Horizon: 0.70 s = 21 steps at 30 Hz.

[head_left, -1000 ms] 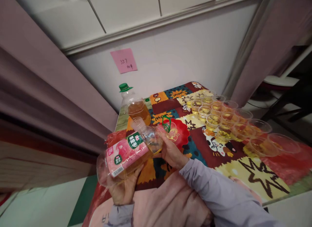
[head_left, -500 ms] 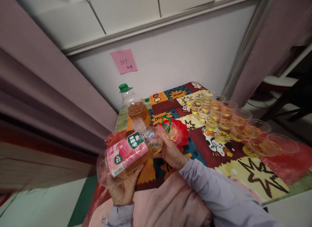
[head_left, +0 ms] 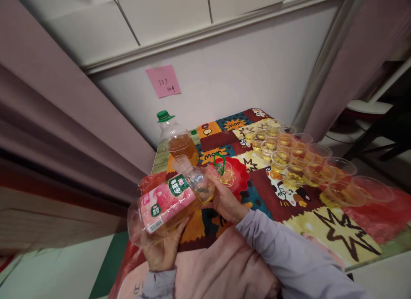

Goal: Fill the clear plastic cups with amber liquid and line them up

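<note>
My left hand [head_left: 163, 249] grips the lower end of a clear plastic bottle [head_left: 167, 200] with a pink label, tipped on its side with its neck pointing right. A little yellow liquid lies in the bottle's shoulder. My right hand [head_left: 226, 200] is closed round a small clear cup [head_left: 224, 172] held at the bottle's mouth, with yellow liquid in it. A green ring hangs at the bottle's neck. Both hands hover over the left part of a table with a bright patchwork cloth [head_left: 337, 230].
A second bottle with a green cap [head_left: 176, 138] stands upright behind my hands, part full of amber drink. Several small clear cups [head_left: 289, 159] with yellow liquid stand in rows at the right. A pink note [head_left: 163, 80] sticks on the wall. Curtains hang left and right.
</note>
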Available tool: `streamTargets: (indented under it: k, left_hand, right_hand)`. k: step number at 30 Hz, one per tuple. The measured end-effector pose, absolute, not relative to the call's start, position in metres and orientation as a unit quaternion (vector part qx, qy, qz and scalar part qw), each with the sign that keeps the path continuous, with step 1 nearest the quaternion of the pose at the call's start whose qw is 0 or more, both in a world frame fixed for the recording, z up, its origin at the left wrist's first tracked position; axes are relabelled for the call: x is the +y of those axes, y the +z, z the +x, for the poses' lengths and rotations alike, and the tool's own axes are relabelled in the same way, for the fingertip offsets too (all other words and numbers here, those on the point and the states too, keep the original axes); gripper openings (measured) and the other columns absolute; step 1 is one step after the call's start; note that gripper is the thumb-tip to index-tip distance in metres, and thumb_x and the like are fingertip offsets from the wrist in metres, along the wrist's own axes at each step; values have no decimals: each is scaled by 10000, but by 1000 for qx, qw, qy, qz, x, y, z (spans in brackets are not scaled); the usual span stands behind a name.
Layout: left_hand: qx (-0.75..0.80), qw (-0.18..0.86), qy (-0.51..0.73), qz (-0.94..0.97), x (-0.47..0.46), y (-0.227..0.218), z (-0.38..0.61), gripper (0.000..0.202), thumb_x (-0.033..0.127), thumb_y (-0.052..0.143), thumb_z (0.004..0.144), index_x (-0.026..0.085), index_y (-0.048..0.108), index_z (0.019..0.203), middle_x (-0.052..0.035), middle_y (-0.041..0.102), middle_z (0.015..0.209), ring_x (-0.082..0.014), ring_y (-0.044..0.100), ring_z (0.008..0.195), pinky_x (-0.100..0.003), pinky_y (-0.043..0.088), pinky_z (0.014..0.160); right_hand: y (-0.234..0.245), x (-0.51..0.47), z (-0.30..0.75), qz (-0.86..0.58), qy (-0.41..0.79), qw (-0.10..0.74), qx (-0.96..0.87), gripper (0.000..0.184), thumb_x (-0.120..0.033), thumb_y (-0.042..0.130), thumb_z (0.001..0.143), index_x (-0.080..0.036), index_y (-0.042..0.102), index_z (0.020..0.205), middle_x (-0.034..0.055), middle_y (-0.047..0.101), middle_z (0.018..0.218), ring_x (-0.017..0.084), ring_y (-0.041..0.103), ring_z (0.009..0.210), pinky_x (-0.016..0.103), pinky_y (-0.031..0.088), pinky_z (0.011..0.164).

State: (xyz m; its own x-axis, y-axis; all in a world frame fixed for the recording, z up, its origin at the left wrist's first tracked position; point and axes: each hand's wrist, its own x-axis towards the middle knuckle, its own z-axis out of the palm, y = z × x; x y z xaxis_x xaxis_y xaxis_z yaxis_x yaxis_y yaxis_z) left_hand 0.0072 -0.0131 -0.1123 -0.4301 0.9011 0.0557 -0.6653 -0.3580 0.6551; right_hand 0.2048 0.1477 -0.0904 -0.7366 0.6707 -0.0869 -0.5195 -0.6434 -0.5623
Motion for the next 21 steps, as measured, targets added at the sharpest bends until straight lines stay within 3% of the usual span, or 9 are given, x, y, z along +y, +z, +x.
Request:
streamTargets:
  k: [5,10,16,21]
  left_hand:
    - [305,475,802,197,-13,-113,8,683,667,529,1036,475,390,1676,10,455,1754,-401,517,1540,-632,577,1120]
    - [213,524,796,214,-12,-116,3,727,602,535,1060,487,251,1720,-25,527,1704,-388,564,1504,-677,536,1146]
    - [260,509,800,180,-13,-107,9,714,573,583,1048,437,335,1704,-33,569,1670,-391,618,1449,-674,602,1071]
    - [342,461,799,181,-12,-103,14,735,636,629,993,448,411,1669,-9,528,1707,-407,523,1534,-655,627,1044]
  right_hand:
    - [-88,147,207,-147,893,333,-266,533,-699,581,1028,-298,668,1369,62,802,1243,234,787,1018,365,675,754]
    - [-86,147,207,-146,894,330,-264,510,-690,575,1034,-280,681,1319,57,806,1212,231,786,1023,350,671,744]
    - [-83,147,208,-149,892,336,-261,479,-649,584,1041,-294,680,1349,55,805,1243,235,789,994,358,679,717]
    - [-82,147,208,-154,893,337,-254,448,-652,604,1032,-300,688,1298,48,812,1198,230,792,977,331,666,688]
